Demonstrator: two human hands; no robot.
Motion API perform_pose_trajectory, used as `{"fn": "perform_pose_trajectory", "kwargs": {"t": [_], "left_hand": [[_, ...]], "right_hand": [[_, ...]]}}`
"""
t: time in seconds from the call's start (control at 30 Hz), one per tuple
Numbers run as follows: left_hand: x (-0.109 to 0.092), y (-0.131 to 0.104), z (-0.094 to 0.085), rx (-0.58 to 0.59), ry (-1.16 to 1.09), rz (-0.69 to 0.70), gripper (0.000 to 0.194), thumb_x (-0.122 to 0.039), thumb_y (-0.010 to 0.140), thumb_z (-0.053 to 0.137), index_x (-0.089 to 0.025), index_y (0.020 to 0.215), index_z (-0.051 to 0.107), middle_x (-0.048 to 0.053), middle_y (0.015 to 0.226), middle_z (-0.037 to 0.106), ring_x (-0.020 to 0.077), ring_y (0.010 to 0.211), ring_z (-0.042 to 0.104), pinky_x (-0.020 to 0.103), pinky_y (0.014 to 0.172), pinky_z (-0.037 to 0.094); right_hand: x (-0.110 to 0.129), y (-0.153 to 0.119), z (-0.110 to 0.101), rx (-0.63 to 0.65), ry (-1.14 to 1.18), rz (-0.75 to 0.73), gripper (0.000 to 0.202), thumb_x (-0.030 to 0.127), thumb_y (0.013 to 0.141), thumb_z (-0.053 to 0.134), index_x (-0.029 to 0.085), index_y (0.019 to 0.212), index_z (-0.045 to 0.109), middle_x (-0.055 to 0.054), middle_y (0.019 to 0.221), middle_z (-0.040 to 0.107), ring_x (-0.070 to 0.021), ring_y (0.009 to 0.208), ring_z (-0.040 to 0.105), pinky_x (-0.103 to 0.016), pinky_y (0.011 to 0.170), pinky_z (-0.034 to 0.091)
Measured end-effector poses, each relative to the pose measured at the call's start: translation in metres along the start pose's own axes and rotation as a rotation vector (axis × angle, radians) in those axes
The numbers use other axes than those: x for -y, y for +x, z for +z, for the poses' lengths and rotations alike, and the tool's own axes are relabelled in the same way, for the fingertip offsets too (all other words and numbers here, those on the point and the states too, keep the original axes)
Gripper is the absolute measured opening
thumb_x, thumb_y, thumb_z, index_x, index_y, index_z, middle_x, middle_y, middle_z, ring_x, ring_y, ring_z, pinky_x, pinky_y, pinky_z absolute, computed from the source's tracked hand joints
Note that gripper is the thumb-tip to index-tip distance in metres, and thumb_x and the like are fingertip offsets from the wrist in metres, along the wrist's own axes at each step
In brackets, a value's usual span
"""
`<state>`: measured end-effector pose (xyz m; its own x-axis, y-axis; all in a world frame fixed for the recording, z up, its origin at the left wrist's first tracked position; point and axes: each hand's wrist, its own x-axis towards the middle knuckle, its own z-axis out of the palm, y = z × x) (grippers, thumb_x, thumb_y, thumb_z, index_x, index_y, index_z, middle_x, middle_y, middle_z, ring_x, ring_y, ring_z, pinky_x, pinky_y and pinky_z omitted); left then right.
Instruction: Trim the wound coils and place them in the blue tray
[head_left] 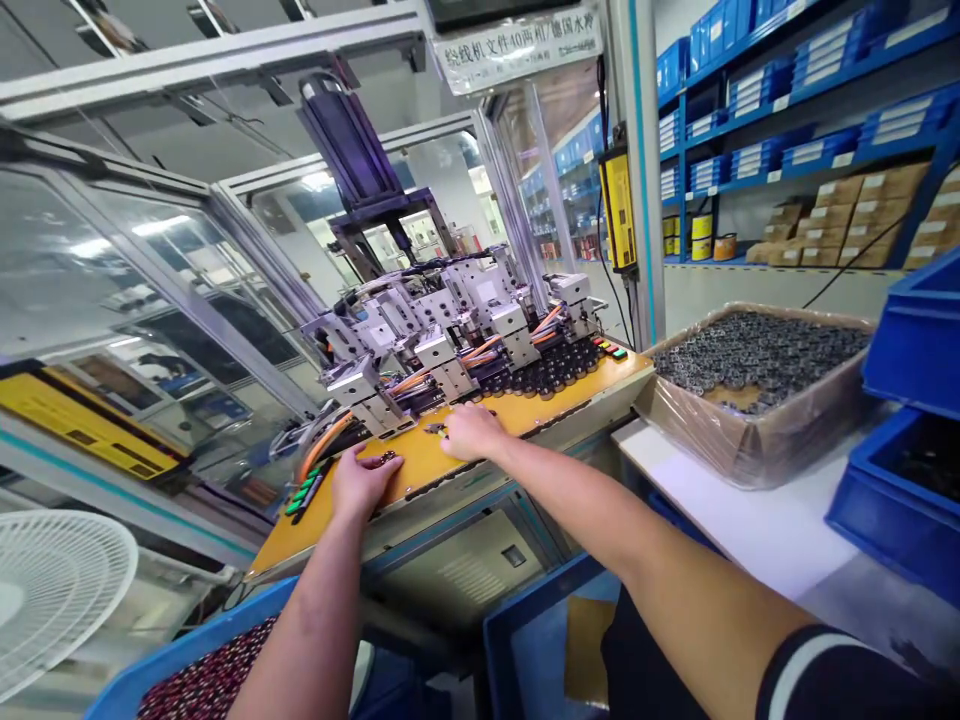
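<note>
My left hand (362,483) rests at the front of the yellow worktop (555,405). Its thumb and fingers close around a small dark round part (388,457) with a coppery tint. To its right, my right hand (472,432) is closed, and a small metal-tipped tool (435,429) pokes out on its left side; its exact kind is too small to tell. Just behind both hands stands the winding machine (442,345), with metal blocks and orange cables. Several black round parts (544,372) are grouped on the worktop beyond my right hand.
Button rows lie at the left (306,490) and right (610,348) ends of the worktop. A lined carton (742,440) of dark parts sits at right, beside blue bins (892,510). A blue tub (120,690) of reddish parts and a white fan (60,590) are at lower left.
</note>
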<state>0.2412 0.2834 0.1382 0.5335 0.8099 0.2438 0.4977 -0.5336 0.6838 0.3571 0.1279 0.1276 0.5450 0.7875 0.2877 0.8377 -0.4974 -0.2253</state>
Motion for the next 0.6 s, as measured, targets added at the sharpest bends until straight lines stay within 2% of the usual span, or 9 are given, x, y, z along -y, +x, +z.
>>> {"fn": "perform_pose_trajectory", "kwargs": {"t": [0.07, 0.17, 0.3, 0.43, 0.53, 0.6], "left_hand": [[-0.003, -0.006, -0.001, -0.02, -0.143, -0.015, 0.065, -0.027, 0.06, 0.079, -0.012, 0.12, 0.057, 0.006, 0.086, 0.069, 0.0267, 0.088, 0.069, 0.049, 0.092, 0.053], [0.0, -0.043, -0.012, -0.014, -0.397, 0.028, 0.074, -0.033, 0.053, 0.079, -0.016, 0.121, 0.054, 0.005, 0.092, 0.068, 0.0244, 0.087, 0.07, 0.046, 0.092, 0.054], [0.018, -0.126, -0.032, 0.008, -0.687, 0.047, 0.085, -0.046, 0.054, 0.077, -0.02, 0.128, 0.046, 0.009, 0.107, 0.07, 0.0223, 0.095, 0.072, 0.041, 0.094, 0.056], [0.034, -0.212, -0.048, 0.027, -0.906, 0.017, 0.074, -0.035, 0.058, 0.085, -0.022, 0.123, 0.053, 0.008, 0.104, 0.075, 0.0199, 0.095, 0.073, 0.034, 0.089, 0.059], [0.04, -0.264, -0.063, -0.028, -0.868, 0.137, 0.061, -0.025, 0.065, 0.085, -0.023, 0.12, 0.058, 0.007, 0.1, 0.077, 0.0196, 0.093, 0.074, 0.03, 0.083, 0.062], [0.045, -0.292, -0.072, -0.121, -0.758, 0.266, 0.055, -0.018, 0.072, 0.08, -0.025, 0.122, 0.059, 0.007, 0.101, 0.077, 0.0189, 0.093, 0.075, 0.028, 0.082, 0.063]], "right_hand": [[-0.001, 0.001, -0.001, 0.004, -0.013, -0.008, 0.033, 0.04, 0.097, 0.06, 0.013, 0.114, 0.063, -0.01, 0.12, 0.062, -0.023, 0.114, 0.059, -0.045, 0.098, 0.051], [0.0, 0.001, -0.001, -0.002, -0.018, -0.009, 0.031, 0.039, 0.097, 0.06, 0.013, 0.113, 0.063, -0.009, 0.119, 0.063, -0.0223, 0.112, 0.06, -0.044, 0.097, 0.052], [0.001, -0.002, -0.001, -0.014, 0.016, 0.001, 0.031, 0.039, 0.097, 0.06, 0.013, 0.113, 0.063, -0.009, 0.118, 0.063, -0.0218, 0.11, 0.061, -0.044, 0.096, 0.052], [0.002, -0.006, -0.005, -0.041, 0.08, -0.004, 0.032, 0.04, 0.097, 0.06, 0.013, 0.114, 0.063, -0.01, 0.12, 0.063, -0.0222, 0.111, 0.061, -0.046, 0.099, 0.051], [0.012, -0.018, -0.018, -0.097, 0.151, -0.067, 0.03, 0.035, 0.097, 0.059, 0.012, 0.117, 0.063, -0.011, 0.125, 0.062, -0.0239, 0.119, 0.058, -0.047, 0.105, 0.045], [0.026, -0.042, -0.029, -0.134, 0.218, -0.136, 0.03, 0.028, 0.099, 0.054, 0.008, 0.12, 0.061, -0.014, 0.126, 0.062, -0.0236, 0.121, 0.057, -0.042, 0.106, 0.043]]}}
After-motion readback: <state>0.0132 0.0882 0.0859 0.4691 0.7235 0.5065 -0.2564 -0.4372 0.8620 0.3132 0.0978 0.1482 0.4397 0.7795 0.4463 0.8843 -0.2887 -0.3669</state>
